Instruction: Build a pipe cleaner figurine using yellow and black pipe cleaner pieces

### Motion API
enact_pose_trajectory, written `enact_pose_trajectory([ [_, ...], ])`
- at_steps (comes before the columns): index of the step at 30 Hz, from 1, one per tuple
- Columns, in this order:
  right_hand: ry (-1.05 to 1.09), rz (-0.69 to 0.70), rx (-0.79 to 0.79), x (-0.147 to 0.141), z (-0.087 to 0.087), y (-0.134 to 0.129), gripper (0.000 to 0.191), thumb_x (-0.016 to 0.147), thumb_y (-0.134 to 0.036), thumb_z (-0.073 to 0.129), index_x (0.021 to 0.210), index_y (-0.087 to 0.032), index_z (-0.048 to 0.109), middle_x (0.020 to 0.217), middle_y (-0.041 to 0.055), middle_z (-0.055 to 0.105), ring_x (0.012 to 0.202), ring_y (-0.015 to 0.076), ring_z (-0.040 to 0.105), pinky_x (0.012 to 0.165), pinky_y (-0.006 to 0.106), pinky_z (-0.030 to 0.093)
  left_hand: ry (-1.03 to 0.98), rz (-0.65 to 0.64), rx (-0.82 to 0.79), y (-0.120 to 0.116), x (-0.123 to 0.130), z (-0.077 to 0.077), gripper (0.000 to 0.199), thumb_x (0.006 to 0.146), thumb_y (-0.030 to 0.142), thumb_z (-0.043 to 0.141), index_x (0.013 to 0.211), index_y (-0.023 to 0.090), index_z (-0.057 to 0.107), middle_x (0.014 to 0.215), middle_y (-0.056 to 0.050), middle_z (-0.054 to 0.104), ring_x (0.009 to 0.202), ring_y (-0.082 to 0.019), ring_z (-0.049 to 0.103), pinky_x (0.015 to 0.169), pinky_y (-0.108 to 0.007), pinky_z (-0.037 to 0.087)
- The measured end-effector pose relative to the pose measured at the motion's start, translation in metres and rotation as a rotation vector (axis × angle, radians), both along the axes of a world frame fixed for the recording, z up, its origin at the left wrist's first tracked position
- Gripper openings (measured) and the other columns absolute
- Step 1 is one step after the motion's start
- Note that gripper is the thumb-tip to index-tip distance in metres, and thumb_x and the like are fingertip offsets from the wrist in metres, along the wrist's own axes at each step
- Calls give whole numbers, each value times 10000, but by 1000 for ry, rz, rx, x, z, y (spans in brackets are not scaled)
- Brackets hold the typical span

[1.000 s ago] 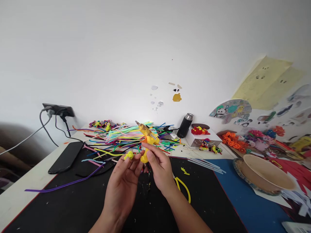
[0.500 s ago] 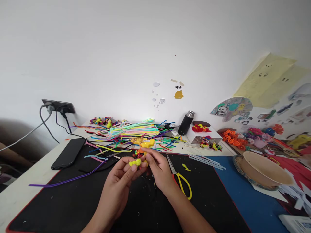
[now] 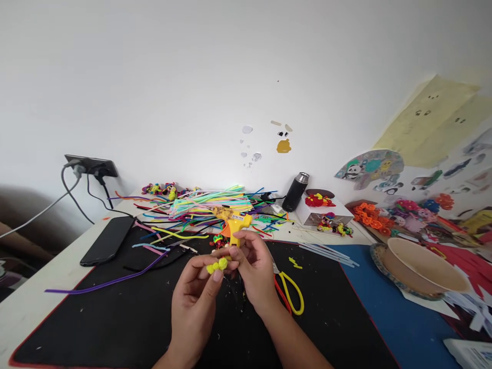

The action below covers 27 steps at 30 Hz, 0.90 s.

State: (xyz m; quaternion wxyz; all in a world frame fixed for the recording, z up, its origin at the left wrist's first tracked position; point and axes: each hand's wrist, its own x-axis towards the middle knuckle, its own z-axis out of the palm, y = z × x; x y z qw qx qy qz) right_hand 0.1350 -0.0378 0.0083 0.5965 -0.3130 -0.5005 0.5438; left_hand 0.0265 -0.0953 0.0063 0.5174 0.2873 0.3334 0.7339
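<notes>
Between the thumb and fingers of my left hand (image 3: 198, 294) is a small fuzzy yellow piece (image 3: 217, 265) made of rounded lumps. My right hand (image 3: 253, 264) is wrapped round the handle of a yellow glue gun (image 3: 236, 224), whose stained nozzle end points to the left. The fingers of both hands meet just behind the yellow piece. A small colorful figure (image 3: 219, 241) sits on the black mat, partly behind the glue gun. Scissors (image 3: 292, 293) with yellow and red handles lie right beside my right forearm.
Pipe cleaners (image 3: 209, 202) in many colors are heaped at the wall. A phone (image 3: 108, 241) lies at the left. A black bottle (image 3: 295, 192) stands near a white box (image 3: 333, 211). Clear glue sticks (image 3: 326, 253), yellow scraps (image 3: 295, 263) and a bowl (image 3: 423, 266) are on the right.
The glue gun has risen and moved slightly right in my right hand. My left hand and the yellow piece have shifted a little to the right and down.
</notes>
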Motion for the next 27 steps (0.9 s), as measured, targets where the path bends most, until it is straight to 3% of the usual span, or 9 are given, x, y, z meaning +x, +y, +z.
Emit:
enact_pose_trajectory([
  [6,169,50,-63,2,0,0,428,822,-459,895,1062,-272,595,776,-43,603,549,110,533,422,182,445,-13,-21,23,-6,5,3,250,773,305,945,915,191,774,1089,-127,823,926,-268,797,863,-343,624],
  [13,357,280,-341,9,-11,2,586,795,-528,899,1232,-234,642,911,16,709,548,102,572,410,178,463,37,-83,11,-5,3,4,243,773,314,942,903,193,776,1125,-137,811,950,-286,788,836,-336,614],
  [20,405,425,-426,12,-16,8,405,839,-493,840,1076,-175,755,927,63,737,587,115,587,439,188,468,74,-205,14,-2,-4,11,187,813,299,909,903,189,787,973,-131,809,942,-303,781,823,-354,608],
  [27,470,426,-474,16,-13,20,309,817,-414,821,964,-162,719,744,0,616,545,94,487,408,167,375,67,-279,-63,10,-23,16,231,825,371,891,925,200,772,805,-94,776,1028,-307,755,921,-364,576],
])
